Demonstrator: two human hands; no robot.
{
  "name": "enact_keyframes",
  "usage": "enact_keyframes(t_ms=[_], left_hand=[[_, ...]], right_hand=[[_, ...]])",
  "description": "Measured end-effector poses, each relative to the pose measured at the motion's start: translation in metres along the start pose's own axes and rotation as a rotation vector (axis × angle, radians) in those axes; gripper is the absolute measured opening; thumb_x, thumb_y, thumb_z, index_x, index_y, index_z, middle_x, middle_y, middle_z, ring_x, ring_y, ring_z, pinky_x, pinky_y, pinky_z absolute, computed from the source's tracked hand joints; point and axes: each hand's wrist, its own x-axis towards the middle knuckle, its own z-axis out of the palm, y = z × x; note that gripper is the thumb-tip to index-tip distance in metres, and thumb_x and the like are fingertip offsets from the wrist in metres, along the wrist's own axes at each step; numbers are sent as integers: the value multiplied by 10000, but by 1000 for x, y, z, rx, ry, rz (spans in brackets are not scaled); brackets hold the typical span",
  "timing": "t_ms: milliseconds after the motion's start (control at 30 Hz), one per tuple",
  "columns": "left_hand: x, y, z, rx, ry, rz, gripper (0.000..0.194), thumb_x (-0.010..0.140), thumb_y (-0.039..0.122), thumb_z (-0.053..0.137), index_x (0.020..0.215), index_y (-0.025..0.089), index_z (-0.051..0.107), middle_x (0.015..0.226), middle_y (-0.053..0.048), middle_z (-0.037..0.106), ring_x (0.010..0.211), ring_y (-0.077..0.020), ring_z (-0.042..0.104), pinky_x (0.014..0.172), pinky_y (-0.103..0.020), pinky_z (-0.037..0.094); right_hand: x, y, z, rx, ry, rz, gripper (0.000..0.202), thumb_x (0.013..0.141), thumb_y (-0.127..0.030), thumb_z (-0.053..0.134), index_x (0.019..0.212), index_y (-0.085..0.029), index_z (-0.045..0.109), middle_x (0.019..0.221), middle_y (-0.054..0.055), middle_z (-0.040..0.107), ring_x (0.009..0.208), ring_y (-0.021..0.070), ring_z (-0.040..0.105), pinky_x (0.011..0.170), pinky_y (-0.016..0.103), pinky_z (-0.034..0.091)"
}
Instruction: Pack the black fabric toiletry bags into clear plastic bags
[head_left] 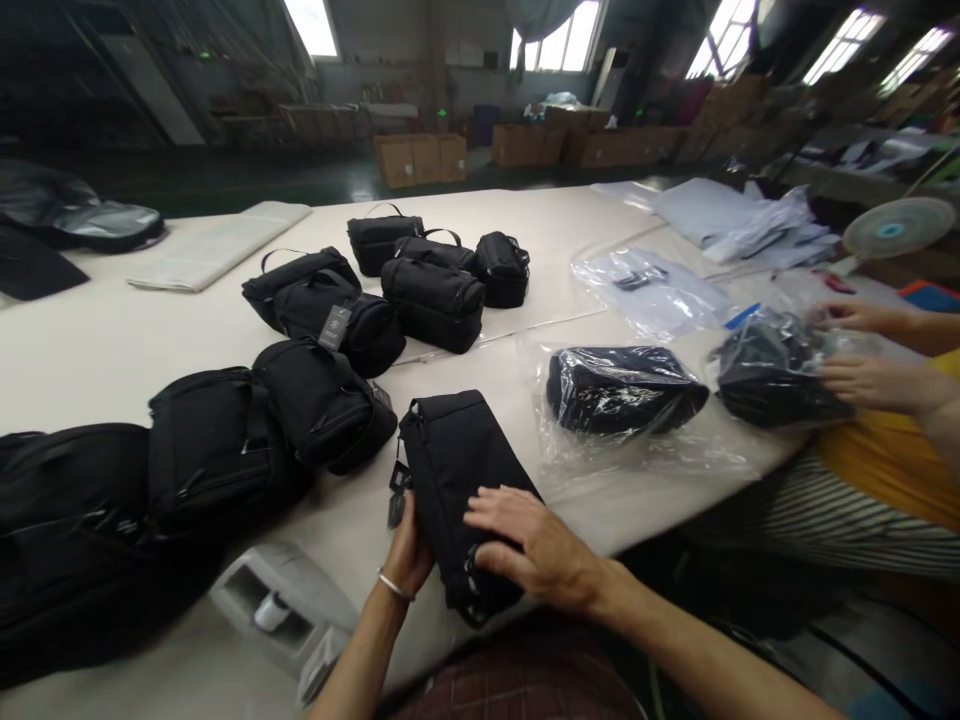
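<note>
A black rectangular bag (pixel 469 450) lies slanted at the front edge of the table, with dark hang tags (pixel 399 495) dangling at its left side. My left hand (pixel 411 550), with a white bracelet at the wrist, is against the bag's left side beside the tags; its fingers are mostly hidden by the bag. My right hand (pixel 525 545) rests on the top face of the bag, fingers stretched out and thumb apart, near the lower right edge. To the right lies a black bag in clear plastic (pixel 626 390).
More black bags (pixel 435 300) stand at the table's middle and left. A grey plastic tape dispenser (pixel 285 610) is by my left forearm. At right, a co-worker's hands (pixel 870 375) hold another plastic-wrapped bag (pixel 780 375). Behind are plastic sheets (pixel 652 290) and a fan (pixel 896 228).
</note>
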Motion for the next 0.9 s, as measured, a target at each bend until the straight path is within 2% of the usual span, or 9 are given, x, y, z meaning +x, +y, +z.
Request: enact_keyframes(t_ms=[100,233,367,467,600,667,767,833,900], left_hand=[[-21,11,-7,2,-136,23,848,743,814,471,1367,239,493,1401,-122,563,1289,-314,518,1023,-442,481],[-28,18,11,135,-112,69,765,756,617,680,1388,249,457,1412,-118,553,1255,-303,547,1008,-411,487],[-20,31,25,183,-55,79,653,725,449,763,1261,132,568,1193,-166,687,1070,-301,658,993,-418,497],[-19,53,19,272,-144,38,642,668,403,803,1201,108,602,1119,-169,715,988,-311,682,913,-413,531],[-22,92,23,526,-345,-24,581,660,323,770,1188,128,628,1094,-122,732,964,-310,682,830,-386,549],[-23,110,38,657,-463,-27,597,655,241,746,1234,175,619,1110,-75,731,1003,-302,670,866,-382,538],[-26,128,69,813,-630,-119,677,656,187,713,1314,244,569,1099,-31,733,1021,-314,666,864,-397,541],[-31,133,89,931,-722,-199,716,641,177,712,1333,276,554,1104,-19,731,1036,-333,662,854,-403,546],[-40,133,102,1082,-788,-185,728,607,157,727,1308,289,582,1109,-7,730,1052,-340,654,906,-396,523]], right_hand=[[10,22,-9,-63,192,149,623,952,-546,458,1490,-248,362,1561,105,331,1465,276,233,1208,521,186],[20,47,14,22,205,273,790,894,-542,550,1541,-257,198,1618,124,148,1481,295,174,1196,531,225],[7,36,36,176,264,329,809,886,-476,567,1545,-272,143,1625,101,99,1496,271,107,1210,526,195],[-22,16,33,272,280,394,791,858,-461,597,1526,-295,208,1604,95,184,1475,299,193,1147,521,347],[-56,8,1,417,386,466,466,901,-470,543,1318,-262,523,1169,105,644,1049,275,646,837,408,584],[-59,15,-23,306,554,463,424,888,-487,571,1234,-242,572,1073,91,667,980,268,653,897,438,553],[-51,32,-61,108,797,386,546,826,-521,642,1277,-230,542,1341,115,546,1210,305,534,1082,493,418],[-44,44,-80,220,762,417,522,869,-526,577,1289,-218,541,1364,122,542,1226,294,537,1081,482,424],[-39,57,-91,361,577,443,465,899,-464,544,1295,-220,551,1320,108,592,1189,266,579,1035,450,478]])
